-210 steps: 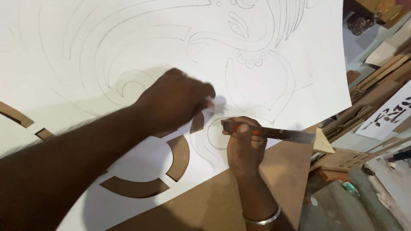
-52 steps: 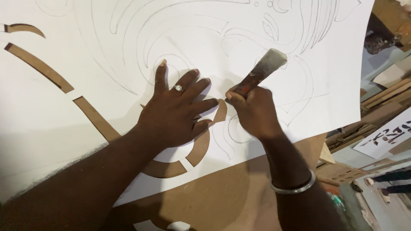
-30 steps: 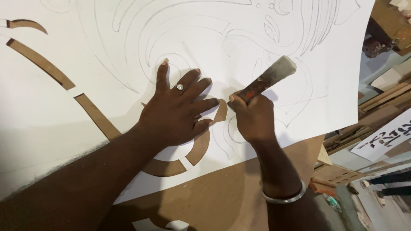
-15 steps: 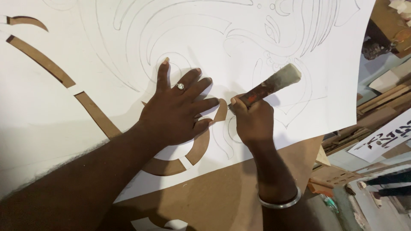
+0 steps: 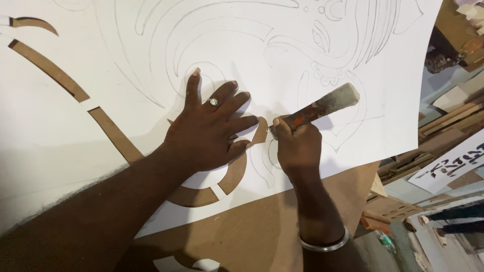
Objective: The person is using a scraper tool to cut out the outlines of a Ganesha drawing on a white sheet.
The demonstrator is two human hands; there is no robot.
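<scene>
Covering most of the view, a big white paper sheet w/ pencilled ornamental curves lies on a brown board; the sheet's lower edge runs diagonally, bare board showing below it toward the bottom right corner. Curved strips already cut out of the sheet show brown, incl. an arc near that lower edge. Left hand lies flat on the sheet, fingers spread, palm down, holding nothing, ring on one finger, just beside the right. Right hand, metal bangle at wrist, is fisted tight round a cutting tool w/ worn reddish handle; handle end angles up-right, tip on the paper near the lower edge, btwn both hands. Blade itself too small to make out.
</scene>
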